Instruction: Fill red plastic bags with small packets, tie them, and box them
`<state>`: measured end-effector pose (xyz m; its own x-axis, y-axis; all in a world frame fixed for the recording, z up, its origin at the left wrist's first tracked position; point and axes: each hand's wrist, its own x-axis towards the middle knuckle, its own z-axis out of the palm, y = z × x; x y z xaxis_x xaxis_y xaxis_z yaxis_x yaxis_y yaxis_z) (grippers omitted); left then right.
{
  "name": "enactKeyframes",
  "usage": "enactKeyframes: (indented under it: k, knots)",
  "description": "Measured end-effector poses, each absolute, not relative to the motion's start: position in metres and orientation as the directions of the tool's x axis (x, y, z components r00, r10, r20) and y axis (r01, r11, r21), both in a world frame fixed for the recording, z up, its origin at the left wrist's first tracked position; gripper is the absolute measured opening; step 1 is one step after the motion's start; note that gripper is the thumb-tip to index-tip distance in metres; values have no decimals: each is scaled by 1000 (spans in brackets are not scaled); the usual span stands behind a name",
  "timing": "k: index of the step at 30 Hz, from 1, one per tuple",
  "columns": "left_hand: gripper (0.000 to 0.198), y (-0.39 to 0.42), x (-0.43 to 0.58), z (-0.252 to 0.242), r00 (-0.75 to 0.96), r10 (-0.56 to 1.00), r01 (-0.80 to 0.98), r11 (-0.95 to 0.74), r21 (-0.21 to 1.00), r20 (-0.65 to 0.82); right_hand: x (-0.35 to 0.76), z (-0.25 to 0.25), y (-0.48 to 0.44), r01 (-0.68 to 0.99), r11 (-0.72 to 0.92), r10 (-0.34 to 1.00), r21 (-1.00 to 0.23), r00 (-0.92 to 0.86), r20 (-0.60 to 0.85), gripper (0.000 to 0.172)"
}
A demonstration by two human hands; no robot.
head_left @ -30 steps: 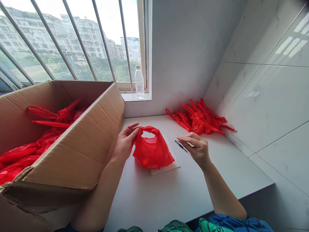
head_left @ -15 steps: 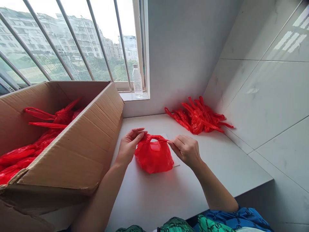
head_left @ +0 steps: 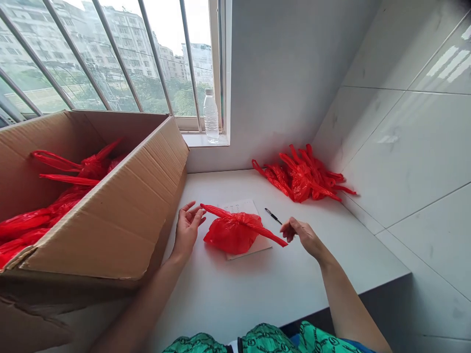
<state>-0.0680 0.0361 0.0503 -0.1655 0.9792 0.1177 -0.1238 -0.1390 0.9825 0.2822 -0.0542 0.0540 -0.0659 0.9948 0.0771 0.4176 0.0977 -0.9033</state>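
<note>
While the left hand (head_left: 187, 229) lies open on the desk (head_left: 221, 304), its fingers (head_left: 196, 212) spread apart, the tip of one handle of a red plastic carrier bag (head_left: 235, 235) sits so close to them that it is hard to tell whether they touch. The bag lies just past those fingers, between the two hands, on a sheet of printed paper (head_left: 245, 207), its handles stretched out to either side. The fingers (head_left: 294, 227) of the right hand (head_left: 305, 238) curl loosely together, clamped on nothing, just beside the other handle's tip. A little beyond them lies a black pen (head_left: 273, 216), and farther on a heap of red bags (head_left: 303, 179) sits against the tiled wall (head_left: 405, 147). Left of the left fingers stands a cardboard box (head_left: 91, 206) holding more red bags (head_left: 47, 220). Well beyond those fingers, a plastic water bottle (head_left: 211, 116) stands on the window sill (head_left: 202, 140).
</note>
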Motion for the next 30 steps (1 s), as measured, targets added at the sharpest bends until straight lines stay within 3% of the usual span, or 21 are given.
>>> enactKeyframes:
  k: [2, 4, 7, 10, 13, 17, 26, 30]
  knots:
    - [54, 21, -74, 48, -67, 995, 70, -72, 995, 76, 283, 49, -51, 547, 100, 992, -831, 4, 123, 48]
    - [52, 9, -74, 51, 56, 993, 276, -114, 954, 103, 273, 48, -46, 691, 194, 973, -696, -47, 225, 47]
    - [49, 3, -57, 62, 264, 935, 501, -342, 795, 236, 243, 52, -33, 751, 446, 888, -487, -303, 347, 77]
    - [47, 9, -32, 64, 380, 848, 628, -529, 571, 369, 208, 53, -10, 733, 589, 799, -341, -467, 378, 92]
    - [48, 20, -21, 50, 432, 788, 671, -606, 427, 439, 186, 42, 14, 728, 602, 794, -328, -502, 342, 92]
    - [51, 30, -26, 21, 490, 760, 691, -637, 342, 427, 177, 19, 29, 747, 561, 827, -356, -489, 277, 94]
    - [53, 29, -30, 5, 482, 793, 702, -604, 378, 372, 176, -4, 29, 746, 561, 826, -359, -480, 294, 97]
    - [53, 25, -31, 3, 477, 806, 705, -589, 395, 351, 175, -11, 27, 736, 571, 820, -365, -485, 304, 90]
